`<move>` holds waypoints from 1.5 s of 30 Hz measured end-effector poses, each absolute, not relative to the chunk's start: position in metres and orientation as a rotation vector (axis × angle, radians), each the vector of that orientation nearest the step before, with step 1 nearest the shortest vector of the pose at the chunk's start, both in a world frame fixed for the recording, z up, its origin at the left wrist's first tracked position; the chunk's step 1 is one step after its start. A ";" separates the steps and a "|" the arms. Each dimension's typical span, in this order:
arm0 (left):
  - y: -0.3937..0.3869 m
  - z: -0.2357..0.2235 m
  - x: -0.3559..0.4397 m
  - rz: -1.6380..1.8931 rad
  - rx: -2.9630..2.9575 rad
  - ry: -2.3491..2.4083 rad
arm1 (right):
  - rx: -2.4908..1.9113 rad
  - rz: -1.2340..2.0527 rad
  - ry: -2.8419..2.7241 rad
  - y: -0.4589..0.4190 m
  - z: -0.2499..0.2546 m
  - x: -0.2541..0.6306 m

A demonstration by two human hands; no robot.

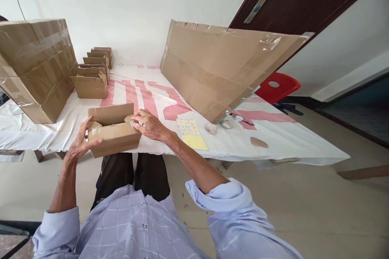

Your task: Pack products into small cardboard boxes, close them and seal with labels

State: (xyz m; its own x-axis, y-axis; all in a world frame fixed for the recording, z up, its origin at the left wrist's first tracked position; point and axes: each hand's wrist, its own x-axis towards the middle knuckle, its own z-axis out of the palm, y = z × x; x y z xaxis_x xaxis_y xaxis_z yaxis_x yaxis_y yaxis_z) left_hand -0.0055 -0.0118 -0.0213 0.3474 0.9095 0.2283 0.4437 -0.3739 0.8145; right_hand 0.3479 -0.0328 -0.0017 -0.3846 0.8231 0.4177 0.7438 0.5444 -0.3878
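Observation:
A small cardboard box (117, 143) stands at the table's front edge, its back flap (111, 110) raised and its top partly open. My left hand (79, 139) grips the box's left end, thumb along the front face and fingers at the side. At the right end, my right hand (148, 124) has its fingers closed on the box's corner flap. Something small and whitish shows by the right fingers, too small to name. Right of the box lies a yellow sheet (194, 141) bearing several small whitish pieces.
Several open small boxes (89, 87) stand in a row at the back left, beside stacked taped cartons (45, 68). A large cardboard panel (225, 64) leans over the table (291, 137). Clear tape rolls (226, 124) and a cardboard scrap (259, 142) lie right. Behind is a red chair (279, 87).

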 end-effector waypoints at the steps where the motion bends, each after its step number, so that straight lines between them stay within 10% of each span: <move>1: -0.011 -0.023 -0.006 0.920 1.954 1.176 | -1.257 0.185 -2.228 -0.033 -0.001 0.348; 45: -0.021 -0.025 0.000 1.065 2.045 1.119 | -1.136 0.276 -1.937 -0.011 -0.023 0.353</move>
